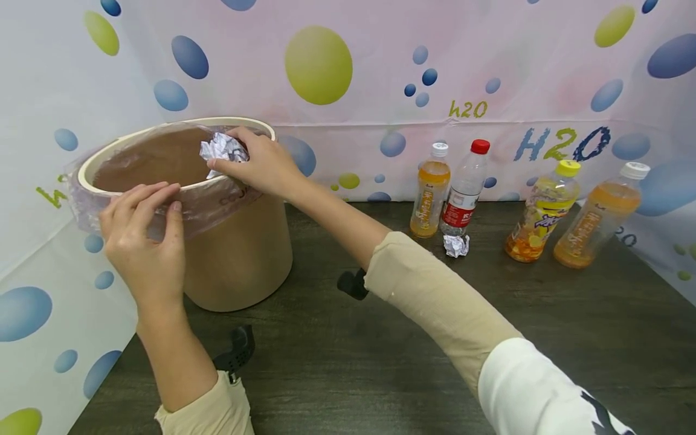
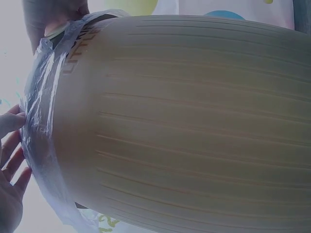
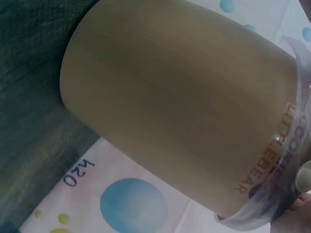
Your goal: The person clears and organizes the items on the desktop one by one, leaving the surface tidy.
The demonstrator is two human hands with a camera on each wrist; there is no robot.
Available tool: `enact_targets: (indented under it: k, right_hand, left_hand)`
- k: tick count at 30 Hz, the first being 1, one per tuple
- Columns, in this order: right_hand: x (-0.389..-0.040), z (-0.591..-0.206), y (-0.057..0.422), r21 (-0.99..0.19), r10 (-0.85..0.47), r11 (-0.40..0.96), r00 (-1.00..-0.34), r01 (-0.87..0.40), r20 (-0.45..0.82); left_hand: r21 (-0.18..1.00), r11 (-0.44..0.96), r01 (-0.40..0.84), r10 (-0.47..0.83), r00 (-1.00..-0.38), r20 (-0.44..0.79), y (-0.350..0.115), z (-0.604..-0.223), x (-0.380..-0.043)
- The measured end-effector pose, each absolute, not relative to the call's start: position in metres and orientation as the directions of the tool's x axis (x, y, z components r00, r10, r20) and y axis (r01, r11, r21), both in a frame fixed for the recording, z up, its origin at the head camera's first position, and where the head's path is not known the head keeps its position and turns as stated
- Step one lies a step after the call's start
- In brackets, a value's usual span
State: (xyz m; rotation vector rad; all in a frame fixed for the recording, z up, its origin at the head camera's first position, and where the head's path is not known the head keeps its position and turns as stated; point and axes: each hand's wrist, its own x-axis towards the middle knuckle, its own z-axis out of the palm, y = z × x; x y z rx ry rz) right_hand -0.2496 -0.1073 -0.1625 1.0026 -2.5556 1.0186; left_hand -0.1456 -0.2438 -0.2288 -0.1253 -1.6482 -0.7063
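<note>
- The left hand (image 1: 142, 232) has fingers almost straight, touching the plastic bag (image 1: 209, 211) at the rim of the bin (image 1: 239, 266).
- One crumpled paper (image 1: 223, 148) is at the bin's mouth, pinched by the right hand (image 1: 261, 162).
- Second paper ball (image 1: 456, 246) lies on the bench (image 1: 326, 356), before the red-capped bottle (image 1: 466, 190).

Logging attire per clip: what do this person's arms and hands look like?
The left hand and right hand are bare. A beige left sleeve shows; the right sleeve is beige, then white with a black marking. Black fittings show beside both sleeves.
</note>
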Motion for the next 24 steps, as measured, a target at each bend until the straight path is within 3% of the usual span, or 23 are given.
enact_targets:
  k: [24]
  right_hand:
    - [-0.2498,-0.1695,-0.1141,-0.497,-0.473,0.580,-0.764,-0.645,0.440]
  left_hand:
    - [0.368,0.806,0.463,-0.304,-0.209,0.929,-0.2437,-0.2268,-0.1442]
